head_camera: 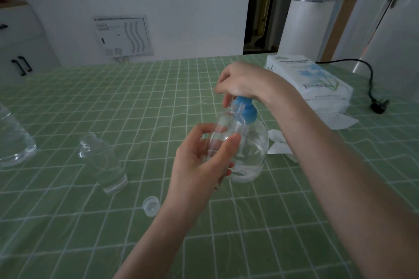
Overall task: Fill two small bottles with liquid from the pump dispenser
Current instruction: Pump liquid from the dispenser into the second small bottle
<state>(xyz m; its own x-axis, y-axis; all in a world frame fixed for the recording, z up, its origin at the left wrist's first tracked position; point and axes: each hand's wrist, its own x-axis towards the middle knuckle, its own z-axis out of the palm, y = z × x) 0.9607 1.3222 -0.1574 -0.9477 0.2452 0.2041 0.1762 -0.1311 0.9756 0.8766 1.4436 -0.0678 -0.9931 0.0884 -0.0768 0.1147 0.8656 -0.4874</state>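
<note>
1. The right hand (240, 81) sits on top of the blue pump head (246, 108) of the pump dispenser (251, 154), fingers curled down over it; I judge this a pressing stroke.
2. The left hand (199, 161) wraps a small clear bottle (229, 129), thumb and fingers closed round its body, lifted off the green checked tablecloth (136, 102), its open neck up beside the spout.
3. How much liquid that bottle holds is hard to tell; clear on clear in dim light, it looks near empty.
4. A second small bottle (102, 163) stands uncapped to the left, well apart, and seems to have liquid in its base, so it may be filled already.
5. A loose cap (150, 205) lies on the cloth near the left wrist.
6. Left to do, by my reckoning: finish pumping into the held bottle.
</note>
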